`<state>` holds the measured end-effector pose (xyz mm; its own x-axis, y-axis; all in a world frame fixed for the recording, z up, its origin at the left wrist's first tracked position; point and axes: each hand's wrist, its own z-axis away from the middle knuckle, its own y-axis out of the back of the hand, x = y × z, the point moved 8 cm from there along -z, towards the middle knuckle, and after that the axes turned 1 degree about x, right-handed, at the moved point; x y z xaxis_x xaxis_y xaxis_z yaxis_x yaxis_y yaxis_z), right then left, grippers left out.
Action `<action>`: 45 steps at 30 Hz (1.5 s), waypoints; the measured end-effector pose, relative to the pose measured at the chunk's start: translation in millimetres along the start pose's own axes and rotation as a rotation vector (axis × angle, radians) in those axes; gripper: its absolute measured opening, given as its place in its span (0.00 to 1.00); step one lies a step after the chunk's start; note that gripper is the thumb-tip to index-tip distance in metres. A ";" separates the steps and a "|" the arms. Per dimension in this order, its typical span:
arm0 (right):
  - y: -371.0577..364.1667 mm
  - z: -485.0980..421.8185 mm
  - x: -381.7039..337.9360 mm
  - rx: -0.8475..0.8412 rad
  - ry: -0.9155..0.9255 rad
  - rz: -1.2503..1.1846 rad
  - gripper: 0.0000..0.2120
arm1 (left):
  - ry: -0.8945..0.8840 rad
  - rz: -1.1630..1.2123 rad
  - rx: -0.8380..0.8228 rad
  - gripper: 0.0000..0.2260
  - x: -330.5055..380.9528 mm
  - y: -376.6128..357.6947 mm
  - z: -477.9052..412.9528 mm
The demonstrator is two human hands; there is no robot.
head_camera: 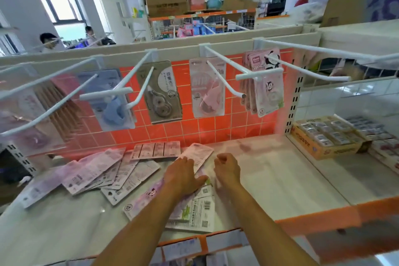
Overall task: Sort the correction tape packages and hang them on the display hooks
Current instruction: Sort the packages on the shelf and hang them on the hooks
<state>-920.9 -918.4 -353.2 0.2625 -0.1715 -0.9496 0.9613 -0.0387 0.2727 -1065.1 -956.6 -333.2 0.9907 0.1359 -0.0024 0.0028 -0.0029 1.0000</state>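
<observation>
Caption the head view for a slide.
Left hand flat on loose packages on the shelf, right hand curled beside it, under hooks with hung packages.

Hooks [105, 94] run across the middle of the frame, w/ packs hanging on them; panda packs [267, 84] hang right of centre. Below, loose packs [97, 170] lie spread on the shelf [280, 179], lower left to centre. Left hand [183, 175] rests on the pile, right hand [227, 168] just beside it. A box [341, 150] sits on the shelf at far right
</observation>
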 end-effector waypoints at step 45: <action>-32.1 63.3 -0.3 0.113 0.541 0.191 0.15 | 0.205 0.458 0.491 0.30 -41.6 -4.5 56.6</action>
<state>-957.1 -979.5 -351.8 0.4639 0.3398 -0.8181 0.8858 -0.1665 0.4331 -1098.6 -1018.3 -337.8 0.8616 0.1977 0.4675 -0.2997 -0.5452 0.7829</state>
